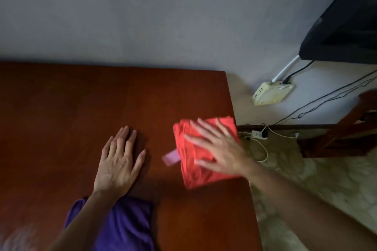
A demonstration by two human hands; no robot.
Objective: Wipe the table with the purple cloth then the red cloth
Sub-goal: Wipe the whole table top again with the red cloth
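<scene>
A folded red cloth [193,159] lies on the dark reddish wooden table [71,108] near its right edge, a pink tag sticking out at its left side. My right hand [216,149] lies flat on top of it, fingers spread, and looks motion-blurred. My left hand [120,159] rests palm down on the bare wood, fingers apart, holding nothing. A purple cloth [126,228] lies at the near edge, partly under my left forearm.
The table's right edge runs close beside the red cloth. Beyond it is pale floor with a white power strip [272,92], black and white cables [259,134], a dark wooden chair [346,128] and a dark object [346,22] at upper right. A grey wall stands behind the table.
</scene>
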